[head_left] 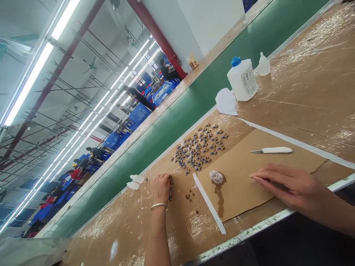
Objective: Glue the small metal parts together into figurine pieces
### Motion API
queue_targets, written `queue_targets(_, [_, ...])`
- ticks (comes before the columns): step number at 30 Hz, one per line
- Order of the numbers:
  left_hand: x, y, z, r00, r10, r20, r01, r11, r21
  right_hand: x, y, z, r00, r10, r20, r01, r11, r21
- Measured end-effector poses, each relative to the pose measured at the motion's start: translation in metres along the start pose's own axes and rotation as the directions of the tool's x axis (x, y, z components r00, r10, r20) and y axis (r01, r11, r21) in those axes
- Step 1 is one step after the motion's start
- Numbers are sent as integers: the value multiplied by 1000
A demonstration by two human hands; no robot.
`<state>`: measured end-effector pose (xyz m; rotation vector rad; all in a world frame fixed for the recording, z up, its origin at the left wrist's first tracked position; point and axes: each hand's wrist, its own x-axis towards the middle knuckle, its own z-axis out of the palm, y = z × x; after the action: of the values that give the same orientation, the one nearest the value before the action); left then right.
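My left hand (161, 188), with a bangle on the wrist, lies on the table with its fingers curled against a few small blue-and-gold pieces (170, 187); the hand partly hides them. A cluster of several like pieces (198, 147) spreads beyond it. My right hand (291, 184) hovers over a cardboard sheet (244, 177), thumb and forefinger pinched together. Whatever is between those fingertips is too small to make out. Past the right hand, a white-handled knife (277, 150) lies on the cardboard. Near the sheet's left edge is a small clear round dish (217, 177) with a wet brown stain running from it.
Several tiny brown beads (189, 195) lie between my hands. White tape (209, 203) edges the cardboard. Farther back stand a blue-capped bottle (242, 79), a small dropper bottle (263, 65) and a white paper piece (226, 101). A green belt (205, 92) runs behind the table; people work beyond it.
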<state>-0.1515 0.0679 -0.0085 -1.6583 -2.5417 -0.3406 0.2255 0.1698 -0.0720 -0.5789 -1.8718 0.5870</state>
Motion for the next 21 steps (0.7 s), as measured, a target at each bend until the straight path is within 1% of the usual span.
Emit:
queue_targets(3, [7, 5, 7, 1000, -11, -12, 11, 999, -51, 0, 0, 0, 1000, -2, 0, 2, 1000, -3])
queue_targets(5, [6, 6, 7, 998, -42, -47, 37, 993, -109, 1, -1, 0, 1000, 1, 9, -1, 1000, -1])
queue_targets(7, [3, 9, 3, 990, -96, -104, 75, 980, -186, 3, -2, -1, 1000, -8, 20, 7, 1000, 4])
queue_targets(9, [-4, 15, -3, 973, -170, -155, 122, 952, -282, 4, -2, -2, 999, -34, 21, 34, 999, 3])
queue_targets(11, [-15, 25, -9, 956, -242, -169, 160, 906, -392, 4, -2, -2, 998, -50, 26, 50, 999, -6])
queue_targets(13, [-26, 39, -15, 947, -285, -147, 178, 848, -499, 3, -2, -3, 997, -53, 53, 54, 999, -9])
queue_targets(17, [-48, 72, -21, 950, -306, -56, 202, 743, -638, 3, -2, -2, 994, -75, 81, 73, 997, 20])
queue_targets(19, [-55, 86, -22, 945, -326, 31, 247, 647, -722, 4, -3, -3, 994, -73, 76, 71, 997, 33])
queue_targets(21, [-60, 98, -23, 929, -348, 124, 304, 529, -792, 5, -3, -3, 995, -70, 73, 67, 997, 38])
